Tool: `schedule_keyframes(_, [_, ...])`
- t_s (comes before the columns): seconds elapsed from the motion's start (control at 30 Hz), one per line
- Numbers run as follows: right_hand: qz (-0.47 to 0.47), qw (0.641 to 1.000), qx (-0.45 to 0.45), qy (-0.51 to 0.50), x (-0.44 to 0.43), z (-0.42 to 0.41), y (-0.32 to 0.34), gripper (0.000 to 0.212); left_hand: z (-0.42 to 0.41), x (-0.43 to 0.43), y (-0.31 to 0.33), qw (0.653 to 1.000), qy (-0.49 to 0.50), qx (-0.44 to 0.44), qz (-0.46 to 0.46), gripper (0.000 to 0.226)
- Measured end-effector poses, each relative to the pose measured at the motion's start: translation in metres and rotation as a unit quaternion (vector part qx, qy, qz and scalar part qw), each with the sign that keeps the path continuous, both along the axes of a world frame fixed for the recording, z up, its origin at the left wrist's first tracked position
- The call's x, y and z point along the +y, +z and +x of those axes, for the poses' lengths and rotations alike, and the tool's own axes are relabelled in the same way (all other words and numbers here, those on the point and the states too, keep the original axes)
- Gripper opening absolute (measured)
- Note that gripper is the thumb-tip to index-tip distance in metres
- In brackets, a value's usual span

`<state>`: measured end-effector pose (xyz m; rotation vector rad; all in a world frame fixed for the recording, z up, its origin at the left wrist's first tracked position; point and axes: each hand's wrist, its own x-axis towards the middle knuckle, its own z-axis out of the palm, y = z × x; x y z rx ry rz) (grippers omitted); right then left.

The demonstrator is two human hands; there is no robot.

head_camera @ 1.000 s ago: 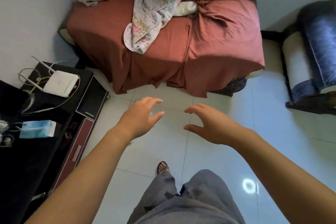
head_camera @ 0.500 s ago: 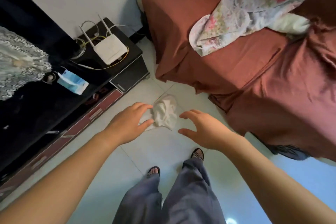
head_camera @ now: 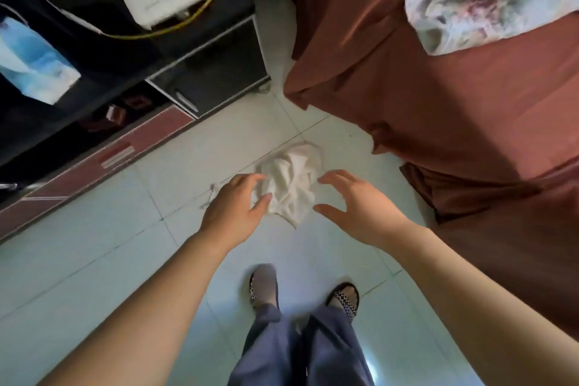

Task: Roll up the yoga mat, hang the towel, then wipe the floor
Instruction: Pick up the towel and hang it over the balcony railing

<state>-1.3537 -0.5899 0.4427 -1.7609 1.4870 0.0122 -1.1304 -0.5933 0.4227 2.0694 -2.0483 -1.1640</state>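
The tiled floor [head_camera: 94, 260] lies open ahead of my feet, with free room toward me and off to my left. The brown bed cover [head_camera: 438, 103] hangs down to the tiles close on the right, and the black cabinet [head_camera: 203, 66] closes off the far left. The white cloth [head_camera: 291, 185] sits crumpled on the floor straight ahead, between my two grips. Its heap runs roughly away from me, with a thin tail trailing left. My left grip [head_camera: 233, 207] is spread and its fingers overlap the cloth's left edge, though I cannot tell if they touch. My right grip [head_camera: 354, 207] is also spread, just beside the right edge, holding nothing. I judge the left grip nearer.
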Motion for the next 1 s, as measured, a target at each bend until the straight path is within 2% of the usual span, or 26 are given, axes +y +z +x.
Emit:
schedule_keyframes(0.07, [-0.002,1.0,0.0,-0.024,-0.011,0.003,-0.054,0.054,0.005,-0.01,-0.055,0.999,0.047,-0.008,0.009,0.039])
schedule_keyframes(0.17, [-0.007,0.999,0.001,-0.034,-0.022,0.014,-0.135,0.055,0.011,-0.023,-0.131,0.998,0.062,-0.024,0.015,0.041])
schedule_keyframes(0.27, [-0.003,1.0,0.001,-0.011,-0.028,0.029,-0.215,0.058,0.011,-0.031,-0.202,0.999,0.038,-0.036,0.012,0.044])
schedule_keyframes(0.43, [-0.014,0.994,0.037,0.102,-0.03,0.048,-0.344,0.07,0.01,-0.016,-0.321,0.998,-0.021,-0.053,0.038,0.048])
schedule_keyframes(0.5, [-0.026,0.995,0.016,0.091,-0.026,0.05,-0.389,0.076,0.015,-0.004,-0.363,0.997,-0.045,-0.06,0.031,0.053])
schedule_keyframes(0.6, [-0.092,0.994,-0.011,0.054,-0.02,0.054,-0.442,0.084,0.025,0.005,-0.41,0.996,-0.063,-0.065,-0.022,0.065])
schedule_keyframes(0.7, [-0.149,0.988,-0.027,0.024,-0.022,0.057,-0.482,0.083,0.028,0.007,-0.446,0.996,-0.053,-0.053,-0.043,0.076])
schedule_keyframes(0.77, [-0.159,0.986,-0.047,0.019,-0.025,0.058,-0.501,0.072,0.026,0.006,-0.463,0.996,-0.056,-0.052,-0.04,0.075])
schedule_keyframes(0.9, [-0.144,0.987,-0.062,-0.028,-0.025,0.056,-0.503,0.047,0.023,-0.001,-0.459,0.998,-0.022,-0.005,-0.058,0.041])
schedule_keyframes(1.0, [-0.117,0.987,-0.079,-0.077,-0.01,0.049,-0.464,0.041,0.018,0.0,-0.419,0.998,-0.017,0.031,-0.048,0.035])
